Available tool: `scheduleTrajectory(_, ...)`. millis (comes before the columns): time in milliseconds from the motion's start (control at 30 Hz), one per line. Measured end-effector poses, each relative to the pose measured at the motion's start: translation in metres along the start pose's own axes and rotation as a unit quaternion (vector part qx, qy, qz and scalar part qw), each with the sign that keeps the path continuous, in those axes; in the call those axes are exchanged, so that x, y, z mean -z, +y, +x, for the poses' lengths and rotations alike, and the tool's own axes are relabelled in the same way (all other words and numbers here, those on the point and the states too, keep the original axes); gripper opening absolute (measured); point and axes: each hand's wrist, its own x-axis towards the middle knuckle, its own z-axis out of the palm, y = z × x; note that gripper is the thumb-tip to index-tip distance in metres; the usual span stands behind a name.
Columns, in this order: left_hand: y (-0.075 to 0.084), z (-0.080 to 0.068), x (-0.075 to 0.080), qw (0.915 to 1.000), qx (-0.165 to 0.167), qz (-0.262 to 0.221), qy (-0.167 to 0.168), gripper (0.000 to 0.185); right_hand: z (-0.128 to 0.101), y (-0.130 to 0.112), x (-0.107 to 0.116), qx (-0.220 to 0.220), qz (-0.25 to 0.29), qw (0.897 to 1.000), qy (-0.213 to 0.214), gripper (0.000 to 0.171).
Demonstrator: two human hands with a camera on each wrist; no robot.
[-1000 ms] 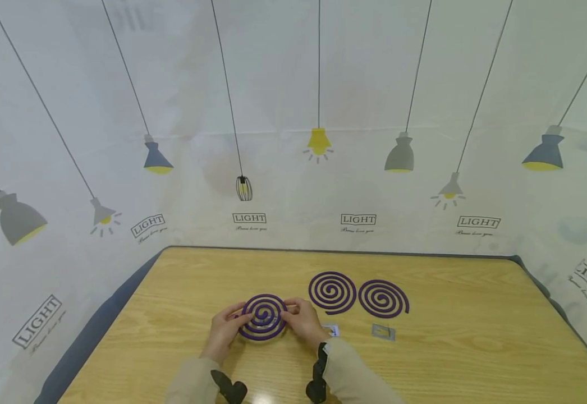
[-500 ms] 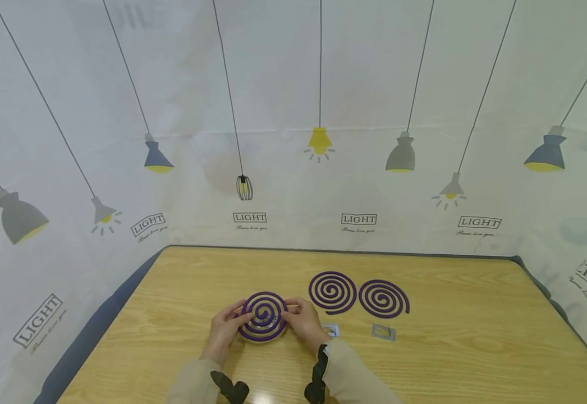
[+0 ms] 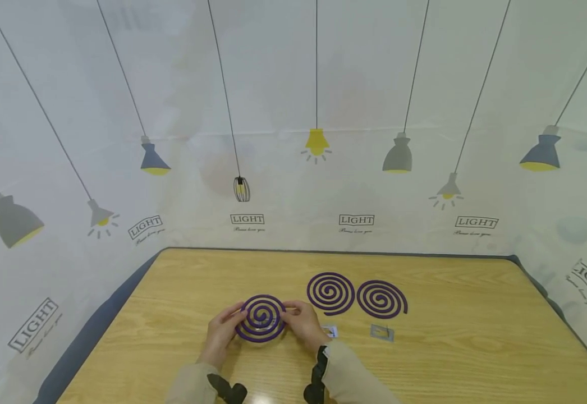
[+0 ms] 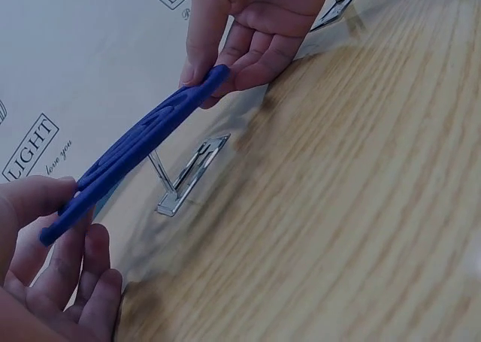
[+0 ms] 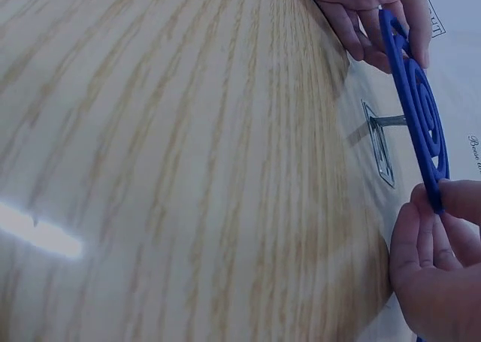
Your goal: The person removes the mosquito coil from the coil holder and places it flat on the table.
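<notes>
A mosquito coil (image 3: 261, 317), purple in the head view and blue in the wrist views, is raised a little over the table between both hands. My left hand (image 3: 219, 336) pinches its left edge, thumb on top and fingers below. On the opposite edge, my right hand (image 3: 306, 326) grips it the same way. Under the coil, a small metal coil stand (image 4: 170, 201) lies on the table. Its upright prong (image 5: 389, 121) reaches the coil's underside near the middle. The coil looks tilted in the left wrist view.
Two more purple mosquito coils (image 3: 329, 292) lie side by side beyond my right hand. Nearer me are another metal stand (image 3: 381, 333) and one (image 3: 331, 331) partly behind my right wrist. The wooden table (image 3: 475, 336) ends at a wall hanging (image 3: 293, 185) printed with lamps.
My left thumb has drawn back slightly toward the coil's outer edge. The coil and my right hand stay nearly in place, while the head view shifts a little.
</notes>
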Motion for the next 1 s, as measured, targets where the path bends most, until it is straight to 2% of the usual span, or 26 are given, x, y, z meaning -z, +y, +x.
scheduleTrajectory(367,0.010,0.001,-0.001,0.9993,0.024,-0.025,-0.015,0.044,-0.001,-0.005,0.004,0.002,0.019,1.000,-0.014,0.028)
scheduleTrajectory(600,0.019,-0.001,-0.001,0.9983,0.017,-0.045,-0.032,0.044,0.000,-0.009,0.010,-0.003,0.023,0.999,-0.034,0.028)
scheduleTrajectory(800,0.021,-0.002,0.000,0.9982,0.004,-0.034,-0.050,0.045,-0.005,-0.013,0.016,0.006,0.032,0.998,-0.052,0.029)
scheduleTrajectory(1000,0.022,-0.003,0.003,0.9982,0.004,-0.029,-0.054,0.041,-0.010,-0.017,0.019,0.002,0.043,0.997,-0.061,0.031)
